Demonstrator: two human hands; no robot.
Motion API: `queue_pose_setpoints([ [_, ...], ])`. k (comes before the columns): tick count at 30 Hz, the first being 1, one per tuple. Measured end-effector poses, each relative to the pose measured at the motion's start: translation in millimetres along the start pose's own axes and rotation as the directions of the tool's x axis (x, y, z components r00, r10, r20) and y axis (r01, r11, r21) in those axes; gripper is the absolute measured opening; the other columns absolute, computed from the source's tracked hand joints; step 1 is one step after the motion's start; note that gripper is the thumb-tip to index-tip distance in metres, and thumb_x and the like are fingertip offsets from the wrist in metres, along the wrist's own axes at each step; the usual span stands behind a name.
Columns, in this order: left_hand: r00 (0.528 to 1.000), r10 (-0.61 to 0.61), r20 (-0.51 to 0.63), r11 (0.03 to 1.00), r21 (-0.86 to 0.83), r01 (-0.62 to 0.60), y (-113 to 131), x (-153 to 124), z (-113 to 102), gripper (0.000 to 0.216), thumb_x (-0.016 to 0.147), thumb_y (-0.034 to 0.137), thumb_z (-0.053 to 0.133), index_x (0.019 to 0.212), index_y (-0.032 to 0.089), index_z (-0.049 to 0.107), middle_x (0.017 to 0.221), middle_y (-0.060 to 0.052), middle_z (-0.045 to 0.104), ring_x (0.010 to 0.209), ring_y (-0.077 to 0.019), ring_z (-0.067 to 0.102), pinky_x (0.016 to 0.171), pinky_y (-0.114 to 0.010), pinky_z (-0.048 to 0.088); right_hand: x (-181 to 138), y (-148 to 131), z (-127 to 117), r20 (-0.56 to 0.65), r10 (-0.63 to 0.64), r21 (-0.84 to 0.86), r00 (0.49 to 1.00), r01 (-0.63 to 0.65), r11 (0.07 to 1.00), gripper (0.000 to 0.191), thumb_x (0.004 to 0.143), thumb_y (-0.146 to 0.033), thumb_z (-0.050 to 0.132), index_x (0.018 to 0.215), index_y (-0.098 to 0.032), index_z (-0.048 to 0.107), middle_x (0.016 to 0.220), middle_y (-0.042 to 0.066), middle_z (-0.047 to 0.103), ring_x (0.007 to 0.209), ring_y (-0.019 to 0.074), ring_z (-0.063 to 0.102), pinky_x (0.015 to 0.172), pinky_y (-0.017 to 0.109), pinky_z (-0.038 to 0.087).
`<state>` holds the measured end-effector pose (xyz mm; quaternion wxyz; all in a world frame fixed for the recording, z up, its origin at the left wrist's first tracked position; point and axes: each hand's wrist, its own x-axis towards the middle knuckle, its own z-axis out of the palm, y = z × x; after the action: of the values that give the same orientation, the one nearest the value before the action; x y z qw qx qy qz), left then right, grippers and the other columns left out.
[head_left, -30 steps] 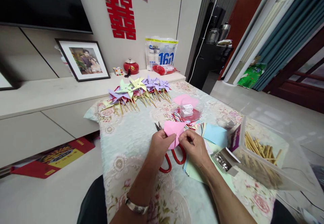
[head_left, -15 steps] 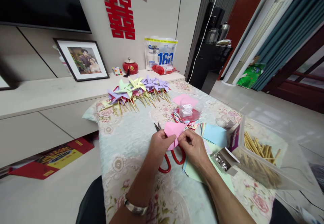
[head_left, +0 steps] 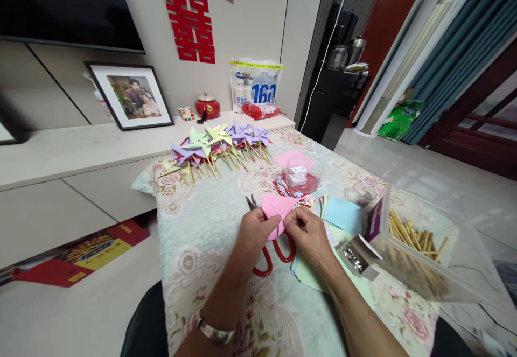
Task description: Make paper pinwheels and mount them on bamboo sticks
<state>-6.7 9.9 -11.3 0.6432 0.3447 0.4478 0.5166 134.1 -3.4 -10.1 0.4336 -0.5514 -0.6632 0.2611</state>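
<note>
A piece of pink paper (head_left: 278, 204), partly folded, is held above the table between both hands. My left hand (head_left: 257, 230) is closed on its left side, the thumb lying over the front. The fingers of my right hand (head_left: 306, 233) pinch its right edge. Beneath the paper and hands lie scissors with red handles (head_left: 263, 263); their dark blades point away to the upper left. Close to my right hand are sheets of green and blue paper (head_left: 343, 214) and a small opened box of metal fasteners (head_left: 353, 257).
Finished paper pinwheels (head_left: 218, 133) on sticks lie at the table's far left. A clear plastic bin (head_left: 464, 271) with wooden sticks (head_left: 418, 236) stands at the right edge. A clear round container (head_left: 311, 176) sits behind the hands, near coloured paper strips.
Almost nothing differs. Both hands keep their hold on the pink paper in the same place; the view has shifted very slightly.
</note>
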Motion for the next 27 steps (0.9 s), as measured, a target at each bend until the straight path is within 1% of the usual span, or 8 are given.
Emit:
queue_pose_setpoints([
  [6,1.0,0.0,0.013,1.0,0.03,-0.001,1,0,-2,0.023,0.057,0.025,0.082,0.074,0.011,0.075,0.066,-0.005,0.074,0.057,-0.0165,0.065,0.058,-0.025,0.051,0,-6,-3,0.027,0.025,0.067,0.999,-0.027,0.997,0.018,0.081,-0.028,0.061,0.065,-0.019,0.059,0.065,0.0,0.056,0.061,0.0156,0.051,0.057,0.028,0.039],
  [8,0.999,-0.02,0.041,0.999,0.037,0.019,1,0,-5,0.023,0.059,0.025,0.081,0.075,0.011,0.075,0.069,-0.006,0.075,0.058,-0.0171,0.065,0.058,-0.025,0.051,0,-6,-7,-0.026,0.025,0.123,0.999,-0.021,0.992,0.019,0.082,-0.032,0.064,0.069,-0.019,0.061,0.066,0.0,0.056,0.062,0.0155,0.051,0.059,0.028,0.04],
  [11,0.992,-0.076,0.096,0.995,0.069,0.069,1,-1,-10,0.023,0.061,0.026,0.079,0.077,0.01,0.075,0.072,-0.009,0.076,0.059,-0.0191,0.066,0.056,-0.027,0.05,2,-3,-17,-0.19,0.022,0.2,0.981,0.017,0.98,0.018,0.085,-0.036,0.065,0.091,-0.019,0.068,0.081,0.003,0.063,0.073,0.0178,0.056,0.068,0.031,0.045],
  [13,0.983,-0.105,0.151,0.99,0.108,0.09,2,-1,-15,0.022,0.063,0.027,0.078,0.076,0.01,0.075,0.071,-0.01,0.075,0.061,-0.0205,0.067,0.057,-0.028,0.05,4,1,-24,-0.217,0.027,0.256,0.976,0.031,0.966,0.032,0.084,-0.037,0.067,0.112,-0.02,0.066,0.099,0.007,0.065,0.089,0.0216,0.06,0.077,0.034,0.047],
  [16,0.957,-0.13,0.259,0.981,0.172,0.087,4,-1,-21,0.02,0.066,0.027,0.076,0.079,0.011,0.075,0.073,-0.009,0.075,0.065,-0.0207,0.068,0.061,-0.028,0.05,6,4,-30,-0.053,0.06,0.387,0.997,-0.035,0.922,0.054,0.082,-0.037,0.07,0.131,-0.02,0.057,0.11,0.009,0.065,0.098,0.0235,0.061,0.084,0.036,0.048],
  [20,0.927,-0.16,0.339,0.97,0.228,0.084,5,-1,-25,0.025,0.067,0.027,0.075,0.085,0.009,0.075,0.077,-0.009,0.075,0.067,-0.0194,0.068,0.064,-0.027,0.049,5,1,-30,0.231,0.09,0.399,0.969,-0.178,0.9,0.065,0.08,-0.034,0.071,0.14,-0.018,0.05,0.091,0.004,0.064,0.082,0.0199,0.06,0.073,0.033,0.047],
  [23,0.927,-0.175,0.333,0.958,0.274,0.083,5,-1,-25,0.024,0.066,0.027,0.076,0.083,0.009,0.075,0.074,-0.008,0.075,0.063,-0.019,0.067,0.06,-0.026,0.047,3,-3,-29,0.287,0.113,0.256,0.951,-0.19,0.948,0.065,0.078,-0.029,0.07,0.14,-0.019,0.052,0.079,-0.001,0.057,0.07,0.0166,0.053,0.062,0.029,0.041],
  [27,0.93,-0.17,0.327,0.951,0.301,0.068,3,0,-26,0.019,0.065,0.025,0.075,0.077,0.011,0.074,0.069,-0.007,0.073,0.063,-0.0197,0.066,0.057,-0.025,0.046,1,-3,-28,0.306,0.109,0.183,0.946,-0.171,0.968,0.07,0.075,-0.021,0.066,0.143,-0.02,0.05,0.082,0.0,0.059,0.067,0.0163,0.052,0.06,0.029,0.041],
])
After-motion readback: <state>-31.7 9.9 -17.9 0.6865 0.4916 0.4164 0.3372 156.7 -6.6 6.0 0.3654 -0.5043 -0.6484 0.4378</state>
